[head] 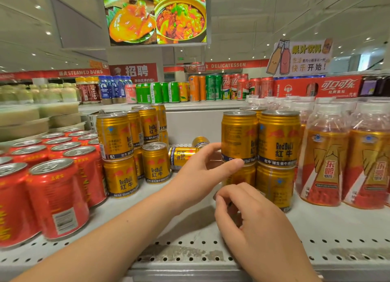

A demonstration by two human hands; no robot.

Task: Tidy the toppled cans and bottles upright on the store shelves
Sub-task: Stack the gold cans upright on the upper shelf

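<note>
A toppled can (181, 156) lay on its side toward the back of the shelf (190, 246), a second can (200, 142) at its one o'clock, both at eleven o'clock from the left grip (200, 172). That grip was clamped on the upper can (239, 138) of a stack. The right grip (255, 222), at the stack's six o'clock, curled by the lower can (244, 176); clamped or not, I cannot tell. Red cans (57, 197) stood at nine o'clock, bottles (325, 155) at three
</note>
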